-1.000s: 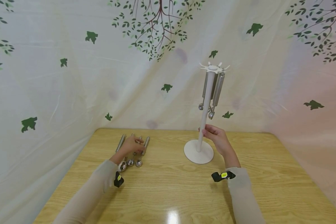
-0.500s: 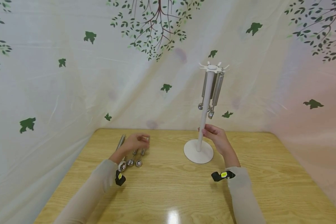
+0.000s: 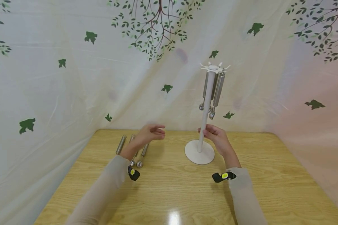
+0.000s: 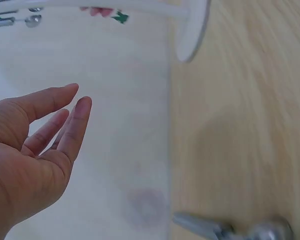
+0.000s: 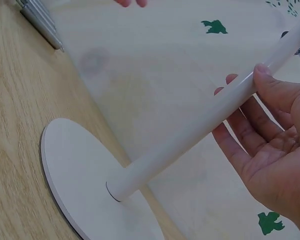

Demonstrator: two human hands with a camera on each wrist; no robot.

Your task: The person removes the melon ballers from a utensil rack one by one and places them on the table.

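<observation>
My left hand (image 3: 147, 134) is raised above the table between the lying utensils and the stand. In the left wrist view its fingers (image 4: 72, 127) are spread from the thumb and hold nothing. Beneath and behind that wrist lie several steel utensils with rounded heads (image 3: 145, 150), partly covered by the arm. A white stand (image 3: 206, 106) rises upright on a round base (image 3: 192, 153). My right hand (image 3: 219, 140) holds its pole low down, thumb on one side and fingers behind, as the right wrist view confirms. Several similar steel utensils (image 3: 220, 90) hang from the stand's hooked top (image 3: 213, 68).
The wooden table (image 3: 171, 184) reaches back to a pale curtain (image 3: 135, 93) printed with leaves and branches. A black wrist camera (image 3: 133, 173) sits on the left sleeve, another camera (image 3: 219, 177) on the right one.
My left hand has moved from over the lying utensils to the right, towards the stand, and looks empty. The right hand stays on the pole, and the stand has not moved.
</observation>
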